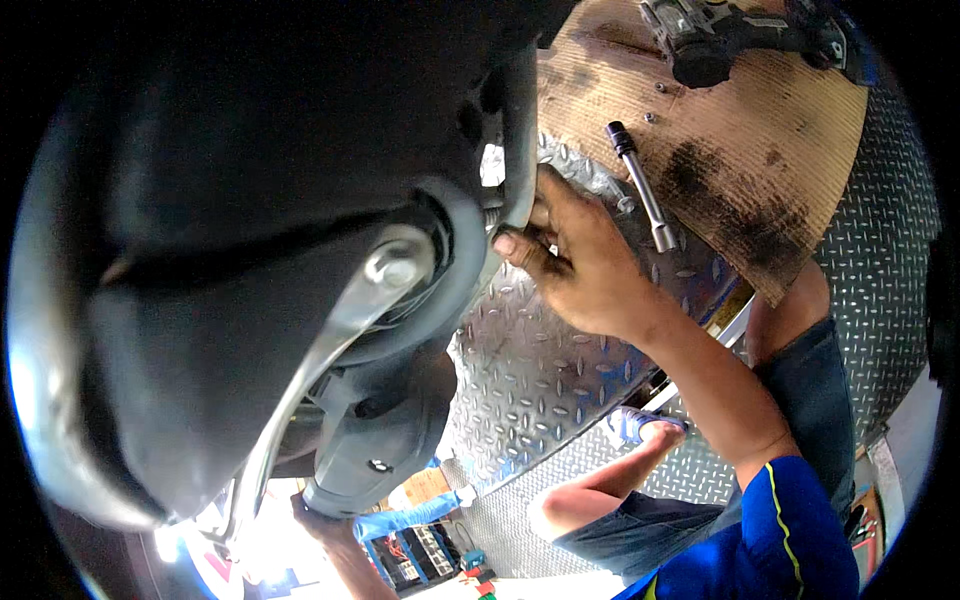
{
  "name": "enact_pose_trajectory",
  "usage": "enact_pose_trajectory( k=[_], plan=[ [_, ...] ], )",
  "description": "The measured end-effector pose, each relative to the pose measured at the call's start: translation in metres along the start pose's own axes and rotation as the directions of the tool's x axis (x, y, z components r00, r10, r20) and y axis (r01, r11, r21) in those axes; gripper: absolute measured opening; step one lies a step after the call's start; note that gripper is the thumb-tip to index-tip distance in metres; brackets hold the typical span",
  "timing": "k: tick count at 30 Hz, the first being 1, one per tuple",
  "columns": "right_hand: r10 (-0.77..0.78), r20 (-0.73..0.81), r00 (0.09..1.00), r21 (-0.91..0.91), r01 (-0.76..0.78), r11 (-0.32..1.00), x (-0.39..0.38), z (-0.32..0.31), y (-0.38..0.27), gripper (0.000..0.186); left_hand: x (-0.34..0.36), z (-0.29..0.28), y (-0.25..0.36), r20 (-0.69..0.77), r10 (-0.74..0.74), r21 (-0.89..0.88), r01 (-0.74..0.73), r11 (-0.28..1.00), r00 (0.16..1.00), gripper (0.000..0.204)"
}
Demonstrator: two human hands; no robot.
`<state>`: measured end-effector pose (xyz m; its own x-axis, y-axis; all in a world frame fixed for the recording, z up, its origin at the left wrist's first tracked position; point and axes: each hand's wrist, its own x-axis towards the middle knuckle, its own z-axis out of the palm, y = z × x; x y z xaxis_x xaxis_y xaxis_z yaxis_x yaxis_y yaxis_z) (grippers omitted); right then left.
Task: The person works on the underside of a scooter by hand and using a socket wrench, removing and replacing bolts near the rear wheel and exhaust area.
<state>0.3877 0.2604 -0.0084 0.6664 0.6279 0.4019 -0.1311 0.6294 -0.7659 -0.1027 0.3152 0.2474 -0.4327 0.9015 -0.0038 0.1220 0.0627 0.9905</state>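
A large black plastic housing (pixel 280 150) of a vehicle fills the left and middle of the head view. Across its lower part runs a long silver lever (pixel 320 350), with a round bolt at its upper end. My right hand (pixel 590 255) is at the housing's right edge, thumb and fingers curled in close together there. Whatever lies between those fingertips is hidden. Lower down, my left hand (pixel 318 522) reaches up against the underside of a dark grey casing (pixel 375 450). Its fingers are behind that part and out of sight.
A silver socket tool (pixel 645 190) with a black end lies beside stained cardboard (pixel 760 120). Small bolts (pixel 651 117) and a black clamp-like part (pixel 705 55) rest on the cardboard. Beneath is a metal tread-plate platform (pixel 540 390). A blue-edged tool case (pixel 415 555) stands lower down.
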Motion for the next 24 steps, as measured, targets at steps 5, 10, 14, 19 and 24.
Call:
enact_pose_trajectory(
  k=[5, 10, 14, 19, 24],
  plan=[
    [0.095, 0.08, 0.992, -0.179, -0.08, 0.981, 0.001, 0.0, -0.005, 0.042, 0.005, -0.012, 0.008, 0.07, 0.0, -0.062, 0.005, 0.998, 0.998, 0.041],
    [0.03, 0.148, 0.989, -0.327, 0.02, 0.945, 0.004, -0.002, -0.014, 0.049, 0.036, -0.041, 0.003, 0.136, 0.034, -0.128, -0.016, 0.992, 0.99, 0.04],
    [0.038, 0.241, 0.97, -0.407, 0.066, 0.911, 0.007, -0.005, -0.012, 0.045, 0.037, -0.042, 0.003, 0.156, 0.119, -0.128, -0.099, 0.987, 0.98, 0.036],
    [0.045, 0.146, 0.988, -0.328, 0.005, 0.945, 0.008, 0.005, -0.019, 0.036, 0.02, -0.02, 0.018, 0.28, 0.09, -0.137, -0.053, 0.989, 0.956, 0.03],
    [0.031, 0.243, 0.969, -0.356, 0.06, 0.933, 0.015, 0.004, -0.013, 0.036, 0.052, -0.049, 0.016, 0.337, 0.051, -0.196, 0.017, 0.98, 0.94, 0.05]
  ],
)
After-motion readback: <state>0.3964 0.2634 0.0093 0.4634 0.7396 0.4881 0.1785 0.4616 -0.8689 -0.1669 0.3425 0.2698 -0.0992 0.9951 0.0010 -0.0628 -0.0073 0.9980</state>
